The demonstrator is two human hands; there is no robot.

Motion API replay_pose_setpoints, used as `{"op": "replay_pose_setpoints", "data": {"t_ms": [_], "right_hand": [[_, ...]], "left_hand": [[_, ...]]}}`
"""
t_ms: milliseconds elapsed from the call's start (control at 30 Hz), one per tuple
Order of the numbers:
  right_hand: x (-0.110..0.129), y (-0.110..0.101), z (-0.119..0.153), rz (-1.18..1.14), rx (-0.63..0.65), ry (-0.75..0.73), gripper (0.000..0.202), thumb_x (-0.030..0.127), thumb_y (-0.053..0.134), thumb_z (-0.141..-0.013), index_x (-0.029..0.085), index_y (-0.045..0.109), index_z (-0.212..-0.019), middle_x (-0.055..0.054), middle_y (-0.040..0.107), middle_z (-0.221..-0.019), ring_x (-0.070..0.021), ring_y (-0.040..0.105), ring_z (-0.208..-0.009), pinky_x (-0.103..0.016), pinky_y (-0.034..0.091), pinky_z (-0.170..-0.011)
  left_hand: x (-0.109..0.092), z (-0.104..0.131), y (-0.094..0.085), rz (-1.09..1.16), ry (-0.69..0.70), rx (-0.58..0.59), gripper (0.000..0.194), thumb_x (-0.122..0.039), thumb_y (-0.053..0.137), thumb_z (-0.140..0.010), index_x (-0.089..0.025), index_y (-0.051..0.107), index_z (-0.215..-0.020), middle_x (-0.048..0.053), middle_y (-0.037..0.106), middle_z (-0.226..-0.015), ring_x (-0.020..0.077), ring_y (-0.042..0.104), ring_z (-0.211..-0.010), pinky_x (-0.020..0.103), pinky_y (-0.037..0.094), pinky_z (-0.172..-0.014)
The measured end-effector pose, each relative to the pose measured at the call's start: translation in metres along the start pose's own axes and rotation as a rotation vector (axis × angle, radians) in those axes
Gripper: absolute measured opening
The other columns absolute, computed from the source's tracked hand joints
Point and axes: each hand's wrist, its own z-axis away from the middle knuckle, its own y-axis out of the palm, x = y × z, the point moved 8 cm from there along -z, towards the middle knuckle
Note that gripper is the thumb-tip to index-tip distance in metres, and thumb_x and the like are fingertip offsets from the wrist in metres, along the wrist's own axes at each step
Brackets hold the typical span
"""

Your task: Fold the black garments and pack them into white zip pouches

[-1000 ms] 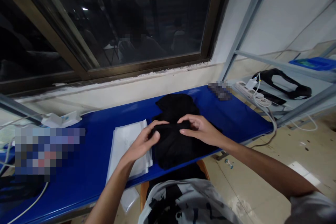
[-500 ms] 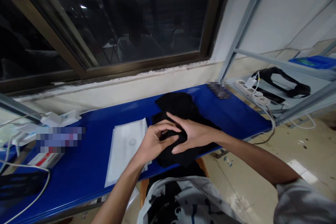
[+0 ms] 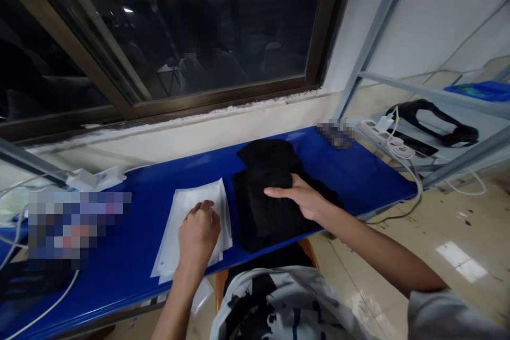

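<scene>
Over the white plastic bags [image 3: 171, 234] on the blue table [image 3: 131, 255] is my left hand [image 3: 200, 228], its fingers curled at the top bag; whether they pinch it is hidden. My right hand [image 3: 300, 195] lies on the right part of the folded black cloth [image 3: 261, 207], thumb stretched out over it and the other fingers partly out of sight. The cloth lies flat beside the bags, reaching the table's front edge.
A power strip [image 3: 384, 137], a black frame-shaped object [image 3: 442, 122] and cables are on the shelf at right. White plugs [image 3: 98, 178] and blurred items stand at left. A window [image 3: 223, 26] is behind the table.
My left hand has moved left from above the black cloth to the white bags, and its fingers have curled. My right hand has shifted right and rests on the cloth.
</scene>
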Motion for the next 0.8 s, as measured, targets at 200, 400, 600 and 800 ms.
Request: {"op": "replay_pose_setpoints", "data": {"t_ms": [200,400,600,800], "right_hand": [[0.006,0.022,0.010,0.065,-0.011,-0.142,0.044,0.041,0.092,-0.060,0.016,0.077,-0.092,-0.005,0.077,-0.093,-0.0212,0.071,-0.086,-0.037,0.055,-0.087],[0.025,0.068,0.020,0.416,0.301,-0.352,0.019,0.024,0.072,-0.082,0.021,0.079,-0.099,-0.002,0.078,-0.099,-0.0229,0.071,-0.099,-0.038,0.052,-0.096],[0.042,0.073,0.012,0.777,0.171,-0.588,0.043,0.001,0.055,-0.073,0.023,0.079,-0.102,-0.003,0.079,-0.100,-0.0271,0.073,-0.097,-0.038,0.052,-0.091],[0.026,0.071,0.004,0.218,-0.007,-0.654,0.035,0.007,0.059,-0.079,0.021,0.076,-0.106,-0.002,0.076,-0.103,-0.0213,0.069,-0.095,-0.033,0.051,-0.092]], "left_hand": [[-0.022,0.039,-0.041,-0.078,0.107,-0.327,0.027,-0.016,0.048,-0.096,-0.019,0.072,-0.109,0.008,0.070,-0.110,0.0240,0.071,-0.083,0.028,0.039,-0.052],[-0.054,0.085,-0.056,-0.003,0.380,-0.630,0.065,0.002,0.046,-0.082,-0.015,0.050,-0.145,0.012,0.061,-0.117,0.0158,0.066,-0.077,0.021,0.041,-0.044],[-0.079,0.095,-0.045,-0.006,0.560,-0.546,0.087,0.004,0.042,-0.084,-0.019,0.014,-0.163,0.015,0.056,-0.125,0.0168,0.067,-0.081,0.020,0.045,-0.043],[-0.098,0.099,-0.047,-0.016,0.648,-0.561,0.084,0.007,0.037,-0.086,-0.016,0.013,-0.164,0.016,0.057,-0.127,0.0201,0.067,-0.094,0.026,0.059,-0.068]]}}
